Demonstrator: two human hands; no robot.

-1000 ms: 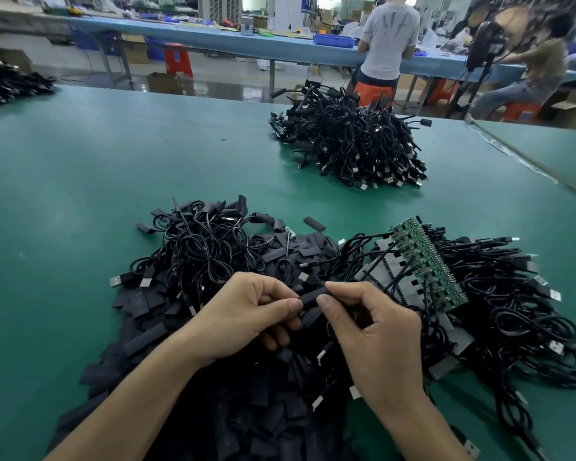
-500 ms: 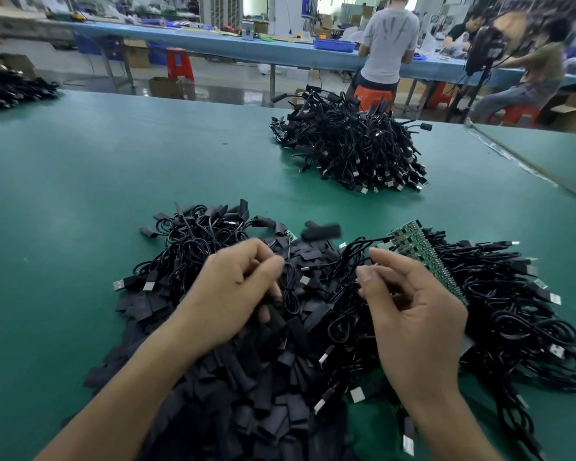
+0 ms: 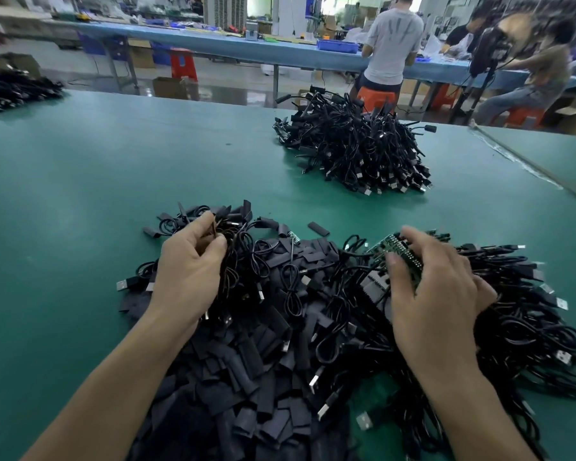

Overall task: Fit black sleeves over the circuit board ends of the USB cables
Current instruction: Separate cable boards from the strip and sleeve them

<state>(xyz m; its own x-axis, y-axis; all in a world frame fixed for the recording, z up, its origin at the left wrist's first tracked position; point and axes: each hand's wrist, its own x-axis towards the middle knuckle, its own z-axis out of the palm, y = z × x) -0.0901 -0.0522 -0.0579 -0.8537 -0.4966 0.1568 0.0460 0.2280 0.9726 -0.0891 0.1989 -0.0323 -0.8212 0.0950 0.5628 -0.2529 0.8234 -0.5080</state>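
- A bundle of black cables (image 3: 240,261) is grasped by the left hand (image 3: 190,271), with thumb and fingers curled round it above the near pile.
- A row of green boards (image 3: 388,246) is gripped by the right hand (image 3: 436,287); the thumb is set on the near side and the fingers are bent over the top.
- The boards are seen at the left edge of a tangle (image 3: 529,327) of cables with USB plugs, spread out to the near right.
- Flat black sleeves (image 3: 246,377) are heaped between and under the forearms, at near centre; whether one is held by either hand cannot be told.
- One sleeve (image 3: 318,228) is seen lying apart, just beyond the heap.
- Everything is laid on a green table (image 3: 80,194).
- A second pile (image 3: 356,151) of cables is found at far centre, well apart from the hands.
- A third pile (image 3: 14,91) is seen at the far left edge.
- Beyond the table, a person (image 3: 393,44) is seen standing at a blue bench (image 3: 213,44).
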